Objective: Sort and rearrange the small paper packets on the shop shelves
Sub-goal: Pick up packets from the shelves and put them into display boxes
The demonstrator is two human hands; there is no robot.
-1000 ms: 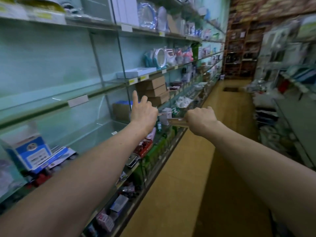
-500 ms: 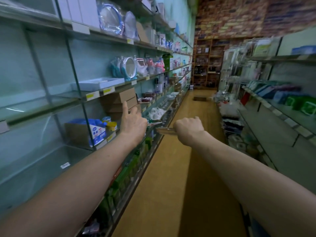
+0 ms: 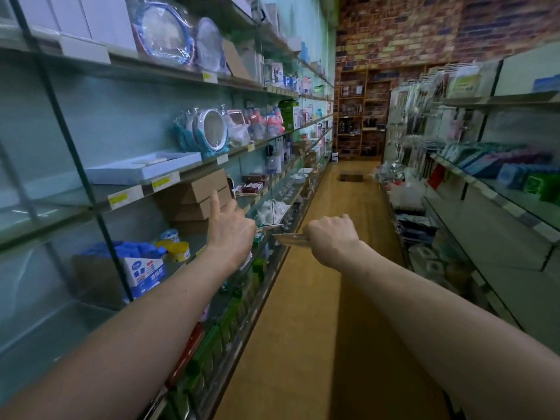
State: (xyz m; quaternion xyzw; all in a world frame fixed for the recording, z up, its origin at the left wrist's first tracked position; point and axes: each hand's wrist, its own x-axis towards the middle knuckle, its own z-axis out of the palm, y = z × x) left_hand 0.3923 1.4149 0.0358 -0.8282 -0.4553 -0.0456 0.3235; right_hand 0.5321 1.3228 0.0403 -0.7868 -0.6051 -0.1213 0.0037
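Two hands out over the aisle, one packet apiece. The left hand [image 3: 230, 234] pinches a thin packet [image 3: 270, 227], index finger sticking straight up. The right hand [image 3: 331, 241] is a fist clamped round a flat packet [image 3: 290, 238], its edge pointing left. The packets sit near each other, beside the left-hand shelving. Three brown boxes [image 3: 198, 197] are stacked behind the left hand. Above them are two yellow price tags [image 3: 165, 180], print unreadable. The writing on one blue-and-white carton [image 3: 148, 272] is blurred too.
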